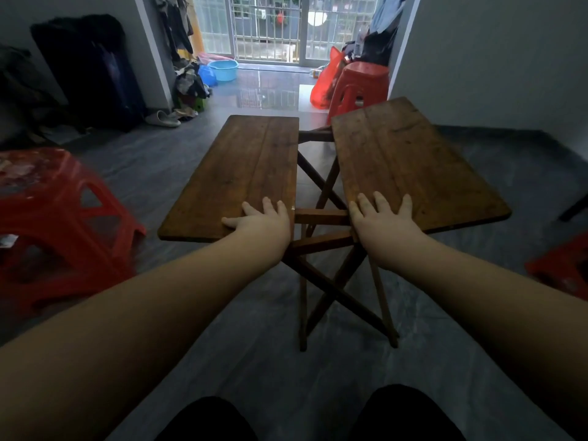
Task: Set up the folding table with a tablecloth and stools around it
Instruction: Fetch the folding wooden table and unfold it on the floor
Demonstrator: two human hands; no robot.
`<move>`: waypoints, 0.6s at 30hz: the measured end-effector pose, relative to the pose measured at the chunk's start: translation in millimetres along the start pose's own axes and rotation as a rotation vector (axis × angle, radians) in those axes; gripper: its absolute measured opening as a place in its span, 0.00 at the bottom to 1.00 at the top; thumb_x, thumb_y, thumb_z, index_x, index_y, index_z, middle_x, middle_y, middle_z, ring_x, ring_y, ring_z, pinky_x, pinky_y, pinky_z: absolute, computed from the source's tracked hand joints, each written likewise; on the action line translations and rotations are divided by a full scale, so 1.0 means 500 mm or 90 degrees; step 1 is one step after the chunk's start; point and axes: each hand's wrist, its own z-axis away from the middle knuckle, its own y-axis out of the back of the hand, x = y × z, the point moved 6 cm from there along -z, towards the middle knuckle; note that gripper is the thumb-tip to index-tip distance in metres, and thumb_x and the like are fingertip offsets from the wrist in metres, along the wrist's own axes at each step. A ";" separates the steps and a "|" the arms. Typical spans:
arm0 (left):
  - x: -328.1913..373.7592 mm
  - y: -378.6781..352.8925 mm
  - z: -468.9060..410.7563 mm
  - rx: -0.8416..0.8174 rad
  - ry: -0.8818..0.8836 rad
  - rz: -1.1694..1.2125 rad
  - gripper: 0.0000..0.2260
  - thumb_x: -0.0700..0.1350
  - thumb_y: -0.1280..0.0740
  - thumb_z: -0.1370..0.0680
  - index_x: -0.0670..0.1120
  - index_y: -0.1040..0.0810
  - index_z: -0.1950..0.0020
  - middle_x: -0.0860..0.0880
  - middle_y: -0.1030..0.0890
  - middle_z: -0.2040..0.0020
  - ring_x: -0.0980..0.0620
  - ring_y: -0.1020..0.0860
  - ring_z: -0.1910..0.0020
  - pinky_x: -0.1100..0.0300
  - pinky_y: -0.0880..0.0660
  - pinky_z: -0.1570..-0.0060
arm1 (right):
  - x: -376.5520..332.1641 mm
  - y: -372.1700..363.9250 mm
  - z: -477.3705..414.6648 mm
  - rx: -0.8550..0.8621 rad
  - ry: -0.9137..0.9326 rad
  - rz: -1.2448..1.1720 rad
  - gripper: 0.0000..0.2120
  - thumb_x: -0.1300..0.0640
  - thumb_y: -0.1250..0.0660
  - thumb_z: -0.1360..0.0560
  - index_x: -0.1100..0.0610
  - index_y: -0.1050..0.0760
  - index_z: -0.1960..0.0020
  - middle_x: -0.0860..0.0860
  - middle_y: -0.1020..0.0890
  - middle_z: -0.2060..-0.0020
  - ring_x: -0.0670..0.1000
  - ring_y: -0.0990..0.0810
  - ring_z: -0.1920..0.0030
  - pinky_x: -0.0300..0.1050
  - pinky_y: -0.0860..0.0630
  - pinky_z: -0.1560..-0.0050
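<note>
A wooden folding table stands in the middle of the floor with its two top halves spread apart. The left half (pixel 241 167) lies nearly flat; the right half (pixel 410 160) tilts down to the right. Crossed legs (pixel 321 281) show in the gap between them. My left hand (pixel 261 219) rests flat on the near inner corner of the left half, fingers apart. My right hand (pixel 378 218) lies flat on the near inner corner of the right half. One red plastic stool (pixel 60 214) stands at the left, another (pixel 361 85) behind the table, and a third (pixel 563 268) at the right edge. No tablecloth is in view.
A red plastic bag (pixel 324 84) leans by the far stool. A blue basin (pixel 223 70) and a pile of clothes (pixel 189 84) sit near the barred balcony door. Dark bags (pixel 86 71) line the left wall. A slipper (pixel 162 118) lies on the grey floor.
</note>
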 end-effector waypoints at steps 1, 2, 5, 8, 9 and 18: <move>0.007 -0.005 -0.002 -0.001 -0.004 0.002 0.55 0.43 0.23 0.30 0.48 0.65 0.20 0.42 0.61 0.19 0.29 0.56 0.23 0.22 0.46 0.33 | 0.002 -0.005 0.000 -0.001 -0.002 -0.007 0.44 0.57 0.34 0.23 0.54 0.62 0.19 0.54 0.57 0.20 0.62 0.59 0.21 0.79 0.56 0.31; 0.012 -0.011 -0.003 -0.002 -0.008 0.002 0.55 0.42 0.24 0.30 0.48 0.65 0.20 0.42 0.61 0.19 0.29 0.56 0.23 0.23 0.46 0.33 | 0.005 -0.010 0.002 -0.002 -0.003 -0.016 0.44 0.57 0.35 0.23 0.54 0.61 0.19 0.54 0.57 0.20 0.62 0.59 0.21 0.79 0.56 0.30; 0.026 -0.032 -0.006 -0.003 -0.029 -0.002 0.55 0.38 0.25 0.31 0.48 0.64 0.20 0.42 0.61 0.19 0.29 0.55 0.23 0.25 0.42 0.33 | 0.014 -0.028 0.004 -0.007 -0.006 -0.050 0.43 0.58 0.35 0.23 0.53 0.60 0.20 0.53 0.57 0.20 0.62 0.58 0.21 0.78 0.55 0.30; 0.043 -0.048 -0.017 -0.009 -0.048 -0.002 0.54 0.36 0.26 0.30 0.48 0.63 0.20 0.43 0.61 0.19 0.30 0.54 0.23 0.25 0.41 0.32 | 0.025 -0.053 0.002 -0.011 -0.030 -0.081 0.45 0.58 0.33 0.25 0.52 0.61 0.20 0.52 0.57 0.20 0.61 0.58 0.21 0.78 0.56 0.29; 0.049 -0.049 -0.019 -0.009 -0.057 -0.005 0.53 0.36 0.26 0.30 0.48 0.63 0.20 0.43 0.61 0.19 0.29 0.54 0.23 0.25 0.41 0.33 | 0.030 -0.061 0.003 -0.012 -0.034 -0.088 0.45 0.58 0.33 0.25 0.52 0.61 0.20 0.52 0.57 0.20 0.61 0.58 0.21 0.77 0.56 0.29; 0.115 -0.059 -0.035 0.030 -0.128 -0.078 0.48 0.43 0.29 0.25 0.46 0.63 0.20 0.41 0.60 0.19 0.27 0.53 0.24 0.23 0.40 0.36 | 0.033 -0.123 0.026 -0.027 -0.064 -0.140 0.44 0.59 0.35 0.23 0.53 0.62 0.20 0.54 0.58 0.20 0.62 0.59 0.21 0.77 0.55 0.29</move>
